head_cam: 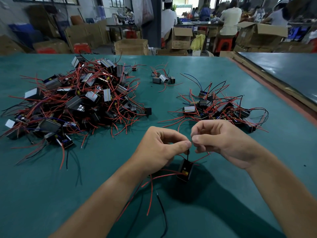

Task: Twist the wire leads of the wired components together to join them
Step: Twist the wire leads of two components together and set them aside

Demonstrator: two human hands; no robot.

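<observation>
Head view. Both hands work at lower centre of the frame above a green, matte-covered bench [214, 74]. The left hand [159, 148] and the right hand [223, 140] meet thumb tip to thumb tip; the fingers of each hand are pinched together on thin black wire leads [188, 154] at the point where the hands touch. The leads run straight down from the pinch to a small black box-shaped component [185, 170] with a yellow part on its face, which hangs tilted just below and between the hands. Whether it touches the bench cannot be told. Red leads [161, 176] trail from the component toward lower left, partly hidden behind the left forearm; a loose black lead [162, 209] curves down toward the bottom edge.

Surroundings: a large pile of components [77, 103] with tangled red, black and blue insulated wires fills the left of the frame, many units showing flat, shiny grey faces. A smaller pile [221, 109] lies at right centre, just beyond the right hand. A small cluster [163, 78] of a few units sits at upper centre, well apart from the hands. A dark second bench surface [283, 71] adjoins at upper right. Beyond the bench stand open cardboard boxes [131, 47], red stools and seated people, all blurred.
</observation>
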